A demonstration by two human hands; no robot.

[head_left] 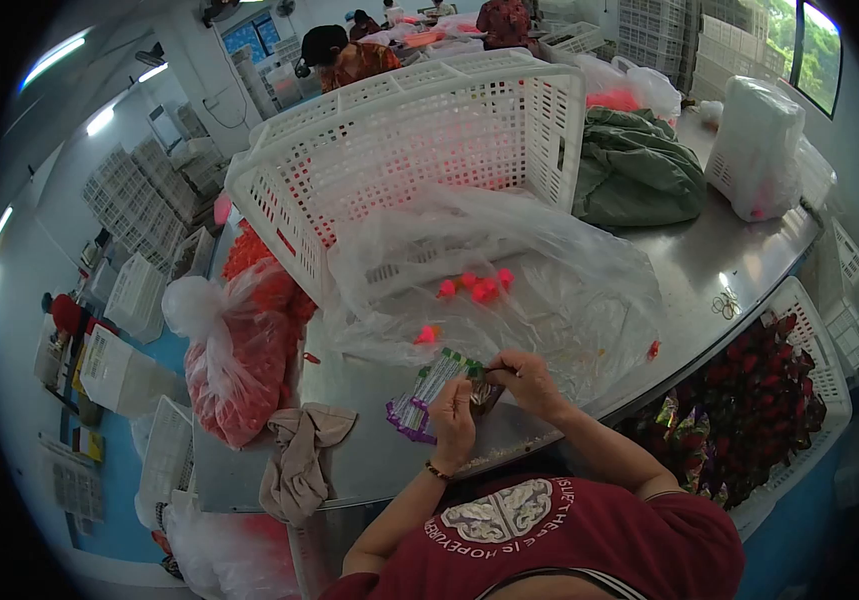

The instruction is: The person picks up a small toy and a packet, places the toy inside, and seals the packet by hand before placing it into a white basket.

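Observation:
Close to the metal table's (pixel 369 470) front edge, my left hand (pixel 453 425) is closed on a small bunch of printed packets (pixel 419 400) with purple and green edges. My right hand (pixel 529 382) is pinched shut right beside it, at a small dark piece (pixel 489 393) whose kind I cannot make out. Beyond both hands lies a large clear plastic bag (pixel 569 290). Several bright pink pieces (pixel 479 287) rest on that plastic, and another pink-orange piece (pixel 428 334) lies nearer the packets.
A white perforated crate (pixel 409 120) lies tipped at the back, its opening facing me. Left are a knotted bag of red-pink pieces (pixel 239 380) and a beige cloth (pixel 304 450). At right stand a crate of dark red wrapped items (pixel 749 400) and green fabric (pixel 634 170). People work behind.

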